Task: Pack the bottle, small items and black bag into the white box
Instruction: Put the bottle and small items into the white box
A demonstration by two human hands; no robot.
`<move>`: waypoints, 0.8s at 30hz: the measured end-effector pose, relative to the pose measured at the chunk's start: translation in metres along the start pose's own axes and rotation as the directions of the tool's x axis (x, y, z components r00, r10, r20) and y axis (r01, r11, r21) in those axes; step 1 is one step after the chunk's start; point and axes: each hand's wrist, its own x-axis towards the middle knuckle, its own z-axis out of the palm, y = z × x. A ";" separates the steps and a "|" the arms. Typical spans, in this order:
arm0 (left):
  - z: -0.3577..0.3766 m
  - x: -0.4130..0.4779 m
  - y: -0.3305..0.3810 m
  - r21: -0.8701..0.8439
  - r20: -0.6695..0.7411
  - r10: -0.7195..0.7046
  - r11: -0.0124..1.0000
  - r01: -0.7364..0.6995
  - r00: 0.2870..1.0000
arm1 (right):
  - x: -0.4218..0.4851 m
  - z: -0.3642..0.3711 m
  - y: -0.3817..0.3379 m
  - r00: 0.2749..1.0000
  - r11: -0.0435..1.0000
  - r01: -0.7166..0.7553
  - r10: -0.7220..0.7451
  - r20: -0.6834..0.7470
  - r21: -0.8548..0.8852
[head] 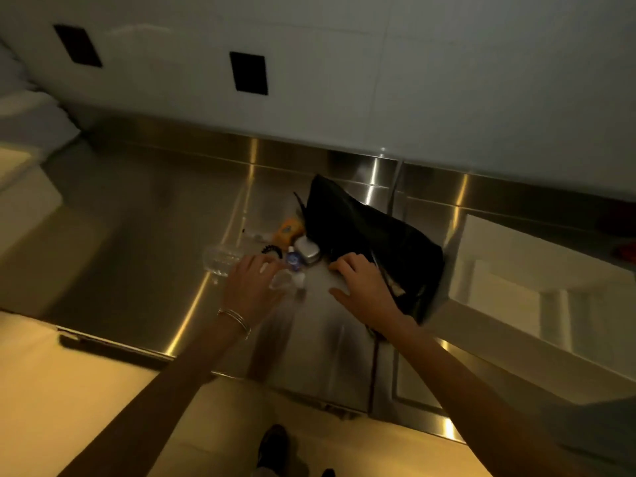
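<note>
A clear plastic bottle [223,259] lies on its side on the steel counter [148,218]. My left hand [253,284] rests over its cap end, fingers spread. Beside it lie small items: an orange one [287,232], a black hair tie [272,250], a blue-capped one [293,260] and a grey case [307,251]. The black bag [371,235] slumps to the right of them. My right hand [361,280] lies flat at the bag's near edge, fingers apart. The white box [537,270] stands open at the right.
A white wall with two dark rectangular plates [248,73] rises behind the counter. A pale block [24,187] sits at the far left. A dark flat object [103,346] lies along the counter's near edge. My shoe [273,442] shows on the floor.
</note>
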 end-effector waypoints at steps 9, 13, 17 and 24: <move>-0.001 0.018 -0.130 -0.129 0.105 0.059 0.991 -0.045 0.993 | 0.077 0.063 -0.060 0.958 0.980 -0.185 0.198 0.206 -0.080; 0.011 0.026 -0.154 -0.157 0.149 0.159 0.978 -0.136 0.976 | 0.083 0.079 -0.060 0.912 0.952 -0.301 0.306 0.272 -0.062; 0.022 0.037 -0.168 -0.149 0.169 0.197 0.974 -0.172 0.966 | 0.091 0.081 -0.050 0.893 0.937 -0.349 0.340 0.295 -0.024; 0.034 0.051 -0.183 -0.205 0.216 0.107 0.977 -0.062 0.970 | 0.103 0.057 -0.044 0.915 0.931 -0.322 0.259 0.309 0.172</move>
